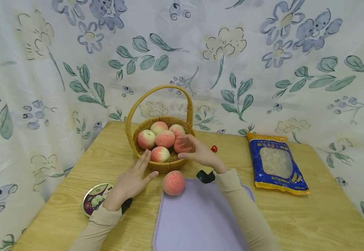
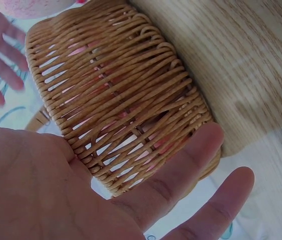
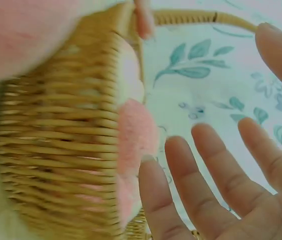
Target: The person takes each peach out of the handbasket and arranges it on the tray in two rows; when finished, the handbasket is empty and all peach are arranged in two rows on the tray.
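A wicker basket (image 1: 158, 167) with a tall arched handle stands at the back of the table, holding several pink-and-cream peaches (image 1: 165, 138). One more peach (image 1: 174, 183) lies in front of it, over the far left corner of the lilac tray (image 1: 197, 216). My left hand (image 1: 131, 183) is at the basket's front left, fingers extended toward the rim; in the left wrist view they overlap the woven side (image 2: 115, 90). Over the basket's right side, my right hand (image 1: 201, 151) has loosely bent, spread fingers. Its palm and fingers hold nothing in the right wrist view.
A round tin (image 1: 97, 198) with a purple label sits left, partly behind my left wrist. To the right lies a blue-and-yellow pasta bag (image 1: 277, 164). A small red object (image 1: 214, 149) is right of the basket. A floral curtain (image 1: 182, 62) hangs behind the table.
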`<state>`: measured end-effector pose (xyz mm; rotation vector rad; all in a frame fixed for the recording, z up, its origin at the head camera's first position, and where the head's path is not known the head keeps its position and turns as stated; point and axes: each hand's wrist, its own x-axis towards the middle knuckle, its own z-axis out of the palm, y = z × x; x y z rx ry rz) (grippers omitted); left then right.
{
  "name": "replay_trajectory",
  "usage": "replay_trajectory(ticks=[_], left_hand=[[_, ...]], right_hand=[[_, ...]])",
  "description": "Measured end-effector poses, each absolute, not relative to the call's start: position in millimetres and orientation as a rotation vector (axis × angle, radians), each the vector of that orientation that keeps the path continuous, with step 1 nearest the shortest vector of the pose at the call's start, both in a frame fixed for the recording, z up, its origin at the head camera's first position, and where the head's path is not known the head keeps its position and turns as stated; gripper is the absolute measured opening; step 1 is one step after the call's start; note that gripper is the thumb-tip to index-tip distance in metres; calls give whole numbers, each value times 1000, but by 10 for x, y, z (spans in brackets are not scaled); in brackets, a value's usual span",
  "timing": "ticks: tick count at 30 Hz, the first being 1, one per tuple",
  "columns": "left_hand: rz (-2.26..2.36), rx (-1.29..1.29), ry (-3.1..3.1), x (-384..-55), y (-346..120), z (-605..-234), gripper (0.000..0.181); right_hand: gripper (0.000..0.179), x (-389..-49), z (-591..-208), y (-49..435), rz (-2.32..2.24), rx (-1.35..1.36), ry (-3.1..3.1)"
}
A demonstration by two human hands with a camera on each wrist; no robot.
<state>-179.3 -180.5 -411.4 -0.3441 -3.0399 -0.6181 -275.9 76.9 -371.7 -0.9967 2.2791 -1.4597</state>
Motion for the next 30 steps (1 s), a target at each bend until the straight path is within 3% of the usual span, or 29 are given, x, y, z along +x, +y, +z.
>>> replay_trajectory(ticks=[7, 15, 21, 30], left_hand=[[-596, -334, -3046, -1788, -1825, -4115, 78], [-597, -302, -3046, -1759, -1801, -4121, 77], [-633, -299, -3064, -1741, -1759, -4139, 78], [-622, -275, -3066, -1784, -1805, -4152, 79]], right_hand=[[56, -3192, -3545, 419, -1457, -873, 2363], [57, -3500, -3630, -141, -1194, -744, 2605], [49, -3502, -3738, -310, -696, -748, 2779], [56, -3475, -3742, -406, -552, -793, 2799]])
